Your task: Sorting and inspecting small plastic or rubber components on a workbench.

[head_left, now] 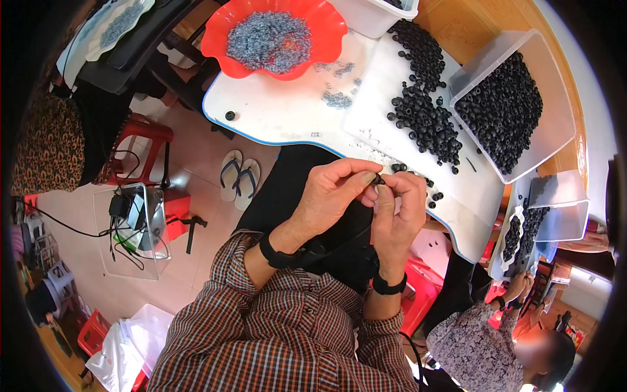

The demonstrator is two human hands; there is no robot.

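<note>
My left hand (330, 197) and my right hand (400, 208) meet over the near edge of the white table (281, 117). Their thumbs and fingertips pinch a small round black part (377, 179) between them; fingers cover most of it. Just beyond my fingertips, a few loose black parts (400, 168) lie at the table's edge. Farther back, a pile of the same hollow black parts (424, 117) spreads over a white board (372, 124). A red wavy-rimmed bowl (219, 46) at the far left holds many small clear pieces (271, 42).
A tilted translucent bin (552, 124) full of black parts stands at the right. Stray clear pieces (336, 99) and one black part (230, 115) lie near the bowl. Another person (483, 340) works at lower right. Slippers (240, 178) and a clear box of cables (134, 228) are on the floor.
</note>
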